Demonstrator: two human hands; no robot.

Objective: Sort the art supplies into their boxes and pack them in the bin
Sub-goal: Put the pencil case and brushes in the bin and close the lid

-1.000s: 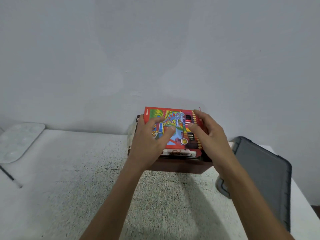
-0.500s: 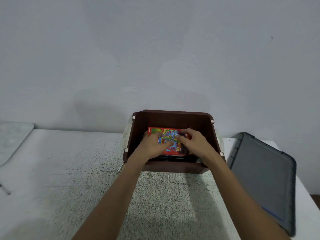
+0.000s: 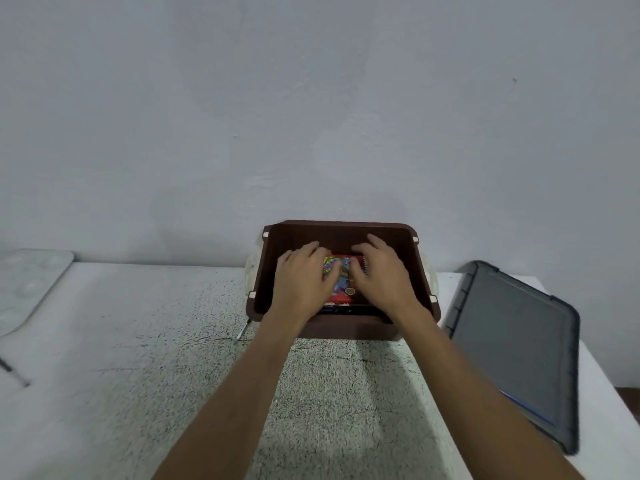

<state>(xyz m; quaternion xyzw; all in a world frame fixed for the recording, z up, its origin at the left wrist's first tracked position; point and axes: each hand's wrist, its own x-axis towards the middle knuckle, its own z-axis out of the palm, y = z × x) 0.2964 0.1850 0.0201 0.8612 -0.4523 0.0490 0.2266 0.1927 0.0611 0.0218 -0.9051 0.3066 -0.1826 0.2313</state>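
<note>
A brown bin (image 3: 346,330) stands at the back of the table against the wall. Inside it lies a red box with a colourful print (image 3: 342,289), on top of dark items (image 3: 341,310) that I cannot make out. Both my hands reach down into the bin. My left hand (image 3: 304,278) lies over the box's left part, fingers spread. My right hand (image 3: 384,275) covers its right part, with the fingers curled over the far edge. Most of the box is hidden under my hands.
A grey lid (image 3: 512,348) lies flat on the table right of the bin, near the right edge. A white paint palette (image 3: 27,285) sits at the far left, with a thin brush (image 3: 14,372) in front of it. A small stick-like item (image 3: 242,332) lies by the bin's front left corner.
The red box was held above the bin a second ago. Both hands have lowered it inside, and they now lie on top of it, deeper in the bin.
</note>
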